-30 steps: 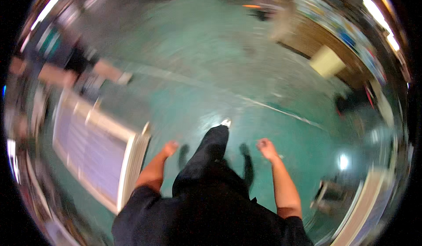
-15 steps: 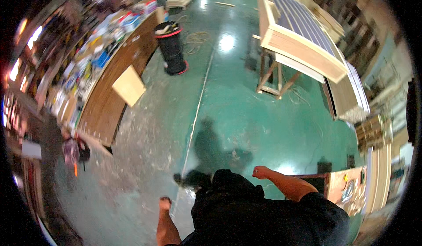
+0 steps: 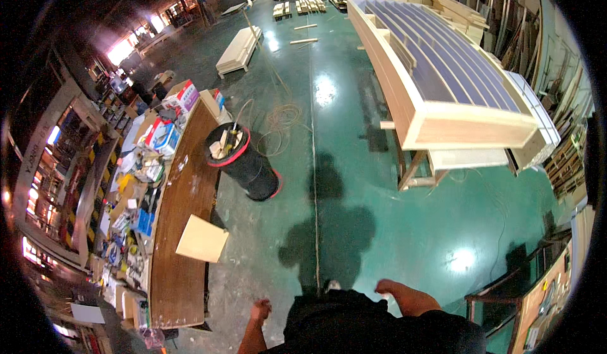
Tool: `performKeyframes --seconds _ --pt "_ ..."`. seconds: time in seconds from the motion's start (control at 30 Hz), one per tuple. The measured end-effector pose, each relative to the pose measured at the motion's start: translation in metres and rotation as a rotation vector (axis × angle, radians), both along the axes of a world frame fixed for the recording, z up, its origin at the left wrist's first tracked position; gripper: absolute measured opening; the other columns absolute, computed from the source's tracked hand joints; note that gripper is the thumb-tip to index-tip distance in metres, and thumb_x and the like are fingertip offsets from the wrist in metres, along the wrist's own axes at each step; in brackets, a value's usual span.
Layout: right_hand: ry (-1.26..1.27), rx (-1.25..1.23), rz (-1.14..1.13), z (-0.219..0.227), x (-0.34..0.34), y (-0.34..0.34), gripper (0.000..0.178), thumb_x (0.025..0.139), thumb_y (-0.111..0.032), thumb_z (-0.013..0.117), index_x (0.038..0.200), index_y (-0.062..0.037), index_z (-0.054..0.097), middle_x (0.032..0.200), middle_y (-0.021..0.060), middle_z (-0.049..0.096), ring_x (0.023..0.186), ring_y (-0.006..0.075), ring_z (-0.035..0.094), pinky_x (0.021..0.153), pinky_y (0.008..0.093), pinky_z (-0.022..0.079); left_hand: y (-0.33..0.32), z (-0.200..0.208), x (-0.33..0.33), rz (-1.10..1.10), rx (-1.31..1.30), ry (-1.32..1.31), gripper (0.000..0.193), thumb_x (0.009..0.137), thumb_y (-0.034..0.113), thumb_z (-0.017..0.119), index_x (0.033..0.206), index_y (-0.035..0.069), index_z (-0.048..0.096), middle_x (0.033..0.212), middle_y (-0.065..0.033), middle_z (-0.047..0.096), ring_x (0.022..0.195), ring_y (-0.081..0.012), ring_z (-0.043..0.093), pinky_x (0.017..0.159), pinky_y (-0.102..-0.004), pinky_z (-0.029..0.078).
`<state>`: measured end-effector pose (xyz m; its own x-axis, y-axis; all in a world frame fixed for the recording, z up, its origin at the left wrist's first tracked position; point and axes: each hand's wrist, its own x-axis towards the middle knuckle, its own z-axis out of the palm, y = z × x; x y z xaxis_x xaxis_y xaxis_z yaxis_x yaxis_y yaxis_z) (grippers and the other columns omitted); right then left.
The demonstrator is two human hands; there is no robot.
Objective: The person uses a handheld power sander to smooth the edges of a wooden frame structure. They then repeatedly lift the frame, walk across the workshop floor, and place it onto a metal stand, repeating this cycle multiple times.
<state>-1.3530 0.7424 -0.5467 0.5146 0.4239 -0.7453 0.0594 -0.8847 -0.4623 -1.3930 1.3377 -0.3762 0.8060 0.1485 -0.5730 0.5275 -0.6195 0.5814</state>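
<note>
Both hands, left (image 3: 260,309) and right (image 3: 384,287), are swinging empty and apart; the cable (image 3: 278,123) beyond the bin (image 3: 243,161) could be snagging feet.

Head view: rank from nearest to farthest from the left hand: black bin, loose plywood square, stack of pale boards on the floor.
From the left hand:
1. loose plywood square, just ahead to the left, on the bench edge.
2. black bin, ahead, beside the bench.
3. stack of pale boards, far up the green floor.
</note>
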Motion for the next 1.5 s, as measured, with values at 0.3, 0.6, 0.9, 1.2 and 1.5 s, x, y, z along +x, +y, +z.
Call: performKeyframes --seconds 0.3,0.6,0.9,1.2,1.5 --pt "-0.362 0.261 -0.594 0.113 0.481 0.037 0.032 0.086 -0.018 0.068 0.115 -0.0054 0.069 0.094 0.0128 0.075 0.088 0.0283 0.072 0.078 0.0415 0.058 -0.036 -0.082 0.258 -0.278 0.026 0.477 0.03 0.091 0.028 0.066 0.107 0.003 0.07 0.095 -0.0127 0.073 0.09 -0.0311 0.071 0.081 -0.0461 0.056" --pt "-0.194 0.001 -0.669 0.104 0.689 -0.03 0.025 0.089 -0.018 0.065 0.109 -0.0059 0.074 0.095 0.0152 0.075 0.086 0.0305 0.073 0.079 0.0438 0.057 -0.022 -0.087 0.884 -0.812 0.02 -0.101 0.033 0.097 0.031 0.061 0.091 -0.001 0.068 0.079 -0.0171 0.069 0.077 -0.0339 0.069 0.073 -0.0494 0.054" --pt "0.093 -0.023 -0.756 -0.018 0.91 -0.131 0.017 0.087 -0.021 0.071 0.088 -0.0043 0.074 0.077 0.015 0.072 0.066 0.0276 0.068 0.061 0.0424 0.054 -0.183 0.015 1.351 -0.099 -0.223 -0.372 0.026 0.093 0.025 0.068 0.105 0.002 0.069 0.088 -0.0078 0.07 0.079 -0.0187 0.065 0.074 -0.0354 0.052" --pt "-0.191 -0.082 -0.492 0.043 1.42 -0.228 0.023 0.093 -0.026 0.061 0.099 -0.0047 0.066 0.097 0.0185 0.072 0.088 0.0385 0.067 0.075 0.0483 0.052 -0.202 -0.09 1.43 -0.393 -0.04 0.418 0.03 0.093 0.035 0.065 0.082 0.008 0.069 0.073 -0.0104 0.066 0.069 -0.0283 0.062 0.065 -0.0435 0.048" --pt "-1.018 0.596 -0.664 0.399 1.908 -0.128 0.017 0.089 -0.014 0.065 0.102 -0.0048 0.059 0.093 0.0165 0.06 0.085 0.0385 0.062 0.075 0.0468 0.051 -0.249 -0.115 1.846 -0.764 0.036 0.176 0.028 0.093 0.033 0.064 0.083 0.008 0.07 0.075 -0.0106 0.067 0.07 -0.029 0.064 0.066 -0.0448 0.049"
